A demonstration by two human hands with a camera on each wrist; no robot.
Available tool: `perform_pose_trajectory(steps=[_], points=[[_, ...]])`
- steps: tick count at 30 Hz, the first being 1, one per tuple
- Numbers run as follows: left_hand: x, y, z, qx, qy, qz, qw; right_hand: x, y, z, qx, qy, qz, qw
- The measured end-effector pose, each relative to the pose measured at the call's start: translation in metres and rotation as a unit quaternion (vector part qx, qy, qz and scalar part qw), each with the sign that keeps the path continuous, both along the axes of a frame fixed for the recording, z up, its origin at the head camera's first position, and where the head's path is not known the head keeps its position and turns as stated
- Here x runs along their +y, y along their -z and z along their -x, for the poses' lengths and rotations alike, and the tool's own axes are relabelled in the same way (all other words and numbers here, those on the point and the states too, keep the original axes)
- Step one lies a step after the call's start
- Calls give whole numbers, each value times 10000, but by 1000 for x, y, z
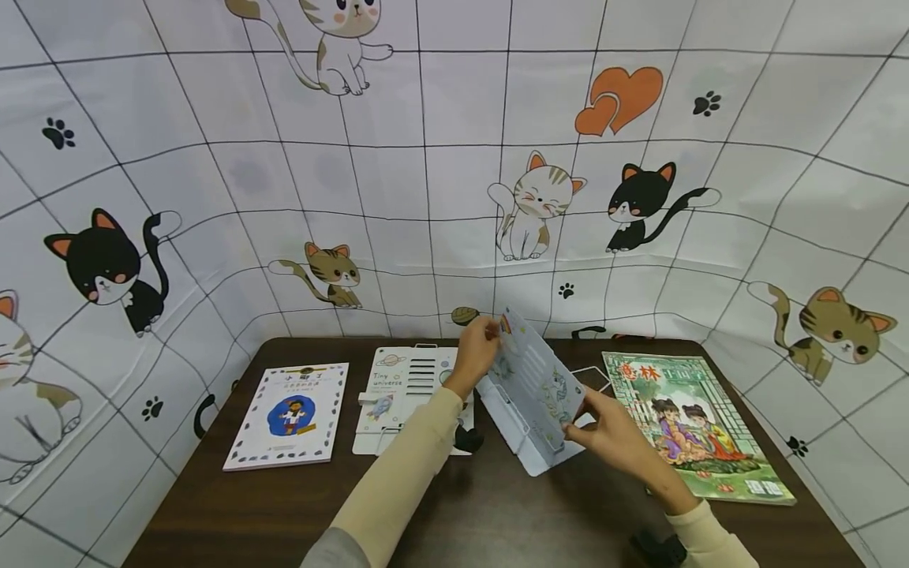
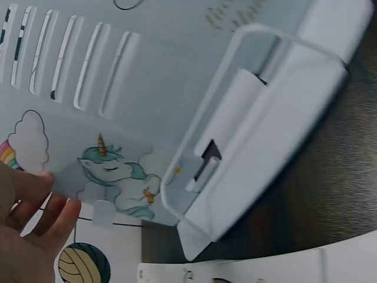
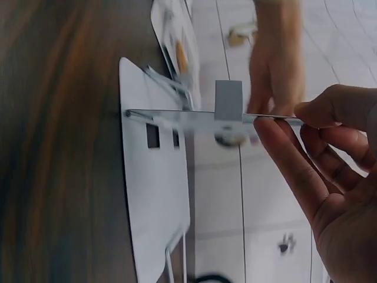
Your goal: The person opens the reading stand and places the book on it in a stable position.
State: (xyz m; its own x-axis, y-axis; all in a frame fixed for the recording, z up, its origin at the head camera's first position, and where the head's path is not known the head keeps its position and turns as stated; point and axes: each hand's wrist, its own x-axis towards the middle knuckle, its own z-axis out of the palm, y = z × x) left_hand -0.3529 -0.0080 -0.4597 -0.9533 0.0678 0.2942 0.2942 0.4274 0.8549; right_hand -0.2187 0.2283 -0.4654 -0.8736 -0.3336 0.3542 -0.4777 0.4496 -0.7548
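Note:
A metal book stand (image 1: pixel 536 379) with a pale panel is tilted up from its white base (image 1: pixel 529 457), which rests on the table. The panel carries slots, a unicorn (image 2: pixel 109 168) and a rainbow. At the panel's far upper edge, my left hand (image 1: pixel 477 355) pinches it between thumb and fingers. My right hand (image 1: pixel 614 434) pinches the opposite edge, thumb on one face and fingers on the other in the right wrist view. A white wire bracket (image 2: pixel 203 118) crosses the panel's lower part near the base. Beside my left forearm lies a second, folded book stand (image 1: pixel 394 386) printed "Tiny universe".
A white book (image 1: pixel 291 450) with a blue circle lies on the left of the dark wooden table (image 1: pixel 497 521). On the right, a green illustrated magazine (image 1: pixel 699 426) lies close to my right hand. Behind the table hangs a cat-patterned cloth (image 1: pixel 461 181).

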Motion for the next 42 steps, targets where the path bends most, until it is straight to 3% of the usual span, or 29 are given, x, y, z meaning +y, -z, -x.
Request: perform_pose_trajectory(steps=[3,6,14,22,25,30,38,42], points=[[1,-7,5,-82,134,21,9999,-17,0,-1,472,-159,-85,9987],[2,-13,8,-177,264,86,9995,-33,1,-2,626,-241,-135,9977],[4,-18,10,-261,489,100,9984,-57,-3,-4,134,-352,-179,9991],[-9,-13,0,-241,955,133,9950,-57,-4,-5,300,-325,-175,9989],[-14,-10,-13,-13,1085,94,9941,-57,-3,-6,245,-319,-154,9991],[-21,-12,-47,279,1322,64,9908,-56,-3,-7,35,-282,-53,9996],[-18,-14,-103,284,1833,86,9826,-55,0,-6,-159,-279,66,9995],[-11,-13,-122,320,1857,168,9819,-55,2,-4,63,-233,4,9997]])
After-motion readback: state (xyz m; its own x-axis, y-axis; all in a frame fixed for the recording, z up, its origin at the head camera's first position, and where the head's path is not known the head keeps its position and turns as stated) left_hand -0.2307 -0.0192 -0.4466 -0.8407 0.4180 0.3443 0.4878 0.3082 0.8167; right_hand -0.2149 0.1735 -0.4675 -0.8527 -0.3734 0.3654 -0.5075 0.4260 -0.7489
